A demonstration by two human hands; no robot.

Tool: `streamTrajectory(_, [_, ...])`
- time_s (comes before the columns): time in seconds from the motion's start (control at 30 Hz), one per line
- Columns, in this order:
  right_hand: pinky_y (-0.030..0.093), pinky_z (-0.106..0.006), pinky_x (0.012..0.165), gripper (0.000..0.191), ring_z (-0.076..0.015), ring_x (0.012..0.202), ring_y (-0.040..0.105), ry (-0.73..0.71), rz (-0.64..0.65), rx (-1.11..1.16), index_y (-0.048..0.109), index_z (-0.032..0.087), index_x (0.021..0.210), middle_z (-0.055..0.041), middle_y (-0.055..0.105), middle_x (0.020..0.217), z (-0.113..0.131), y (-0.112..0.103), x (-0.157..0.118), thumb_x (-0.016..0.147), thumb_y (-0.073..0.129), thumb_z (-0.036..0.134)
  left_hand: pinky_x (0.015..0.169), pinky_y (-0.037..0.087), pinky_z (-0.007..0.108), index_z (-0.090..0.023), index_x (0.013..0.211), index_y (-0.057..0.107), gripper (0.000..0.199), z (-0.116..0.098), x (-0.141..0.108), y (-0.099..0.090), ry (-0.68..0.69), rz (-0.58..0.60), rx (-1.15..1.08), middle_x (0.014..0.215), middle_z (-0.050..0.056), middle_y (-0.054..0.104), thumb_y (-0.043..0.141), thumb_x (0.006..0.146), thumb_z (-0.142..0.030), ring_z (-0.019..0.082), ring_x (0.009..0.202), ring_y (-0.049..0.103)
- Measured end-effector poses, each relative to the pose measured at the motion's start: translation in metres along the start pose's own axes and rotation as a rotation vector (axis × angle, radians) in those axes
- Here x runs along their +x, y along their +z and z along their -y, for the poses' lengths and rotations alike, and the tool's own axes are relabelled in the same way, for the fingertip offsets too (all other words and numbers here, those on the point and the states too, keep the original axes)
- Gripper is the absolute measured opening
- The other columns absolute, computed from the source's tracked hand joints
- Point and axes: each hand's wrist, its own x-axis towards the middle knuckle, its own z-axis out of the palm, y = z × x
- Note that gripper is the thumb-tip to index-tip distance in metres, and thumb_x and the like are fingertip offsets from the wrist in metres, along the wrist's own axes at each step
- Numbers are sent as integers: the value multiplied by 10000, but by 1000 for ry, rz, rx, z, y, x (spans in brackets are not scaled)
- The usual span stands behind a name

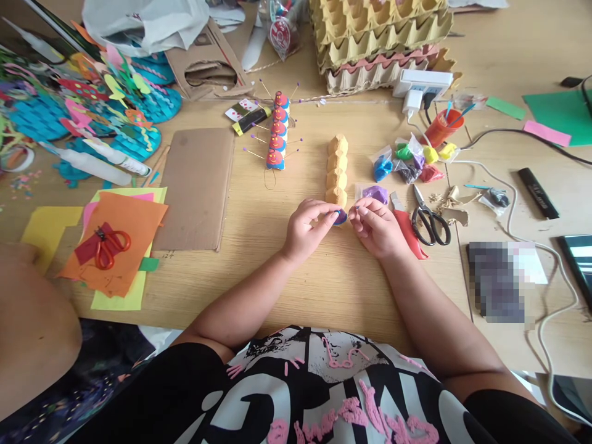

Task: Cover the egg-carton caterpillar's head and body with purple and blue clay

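My left hand [309, 229] is closed in a pinch, with a small blue bit of clay at its fingertips. Opposite it, my right hand [378, 227] also pinches, thumb against forefinger; what lies between is too small to make out. Just beyond both hands is a yellow egg-carton strip [337, 163], its bumps facing up. The strip's near end has a blue and purple covering [341, 217], partly behind my left fingertips. Farther left stands a finished-looking caterpillar [278, 132] of carton bumps, with red and blue faces and thin purple-tipped sticks.
Small bags of coloured clay [407, 160], a purple clay packet [375, 195] and black-handled scissors [430, 219] lie right. Cardboard [197, 185], orange paper [139, 213] and red pliers [108, 246] lie left. Egg trays [379, 37] are stacked behind. Another person's arm [37, 327] is at left.
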Motion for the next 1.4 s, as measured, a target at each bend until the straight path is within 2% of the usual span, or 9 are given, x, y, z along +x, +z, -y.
streamTrajectory(0.13, [259,-178,413,397,-57,515,455,-10,30,4,679,219,779,34,707,699,1,1,0,659,1002,416,737,502,297,-221,1002,801,150,0,-1,1,-42,-8,-36,991,61,799,733,971,-351,159,905,690])
streamTrajectory(0.3, [260,-171,415,461,-50,516,409,-4,77,-16,626,221,749,46,676,707,3,-1,0,646,1013,451,809,529,300,-219,962,778,213,1,-1,2,-135,-7,-130,975,54,793,769,934,-431,157,913,705])
streamTrajectory(0.5, [220,-179,403,502,-50,499,393,26,85,-40,597,219,736,54,641,674,3,0,1,612,1021,458,794,519,294,-216,905,746,299,-2,1,4,-232,-11,-181,879,32,760,813,867,-505,148,836,667])
streamTrajectory(0.7, [284,-170,410,454,-45,484,450,20,30,-23,667,213,748,49,690,654,2,-1,1,613,1024,460,720,473,289,-218,923,734,268,0,-2,1,-259,-16,-148,881,33,735,763,908,-484,135,753,583])
streamTrajectory(0.8, [363,-161,441,439,-53,510,534,28,5,-22,707,216,792,37,729,673,1,-3,2,620,1019,472,746,492,293,-219,965,741,279,3,-5,-1,-276,4,-157,908,41,729,725,942,-497,145,782,599])
streamTrajectory(0.93, [380,-179,431,445,-73,527,567,16,-20,-51,711,226,836,22,754,712,0,-5,3,650,985,523,793,517,290,-219,989,748,298,5,-6,0,-286,3,-183,918,42,732,702,966,-513,151,832,639])
streamTrajectory(1.03, [385,-198,427,486,-79,506,546,0,-29,-78,675,223,781,23,718,664,0,-5,4,662,955,601,806,535,283,-220,974,740,329,2,-4,1,-304,-16,-204,913,38,747,702,963,-547,153,857,673])
streamTrajectory(1.17, [302,-202,400,556,-60,436,447,3,-24,-85,637,217,710,41,626,560,-1,-5,4,684,901,706,833,564,278,-219,957,734,373,-1,-2,3,-340,-25,-263,924,39,783,704,953,-590,152,889,726])
streamTrajectory(1.4, [221,-216,398,605,-69,432,354,-16,-10,-98,582,226,638,63,470,469,0,-3,4,713,849,764,870,603,315,-208,938,748,474,-2,0,4,-378,-49,-285,912,56,807,704,913,-679,175,901,769])
